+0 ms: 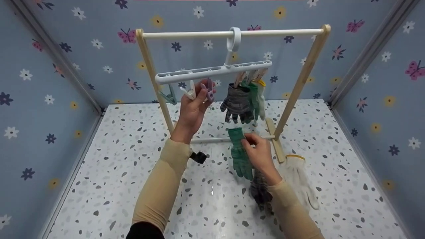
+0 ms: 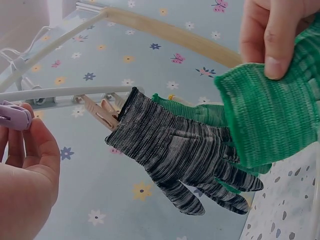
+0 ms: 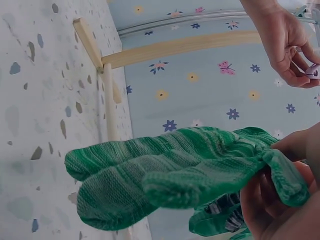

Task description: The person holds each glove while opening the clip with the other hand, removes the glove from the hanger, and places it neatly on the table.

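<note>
My left hand (image 1: 193,111) pinches a purple clothespin (image 1: 209,90) under the left half of a white clip hanger (image 1: 199,73). A white clothespin (image 1: 190,90) hangs beside those fingers, and a green clothespin (image 1: 169,95) farther left. In my right hand (image 1: 259,151) is a green knit glove (image 1: 239,152), gripped near its cuff with the fingers hanging down; the right wrist view shows its fingers (image 3: 150,175) close up. From the hanger's right half hang a grey-black striped glove (image 1: 237,103), another green glove (image 1: 254,96) and a white glove (image 1: 261,99), held by pinkish clothespins (image 2: 100,112).
The hanger hooks over the white bar (image 1: 282,32) of a wooden-legged rack (image 1: 303,79). A white glove with a yellow cuff (image 1: 298,179) and a dark striped glove (image 1: 260,192) lie on the speckled surface (image 1: 132,186) by my right forearm. Flowered walls (image 1: 49,83) surround it.
</note>
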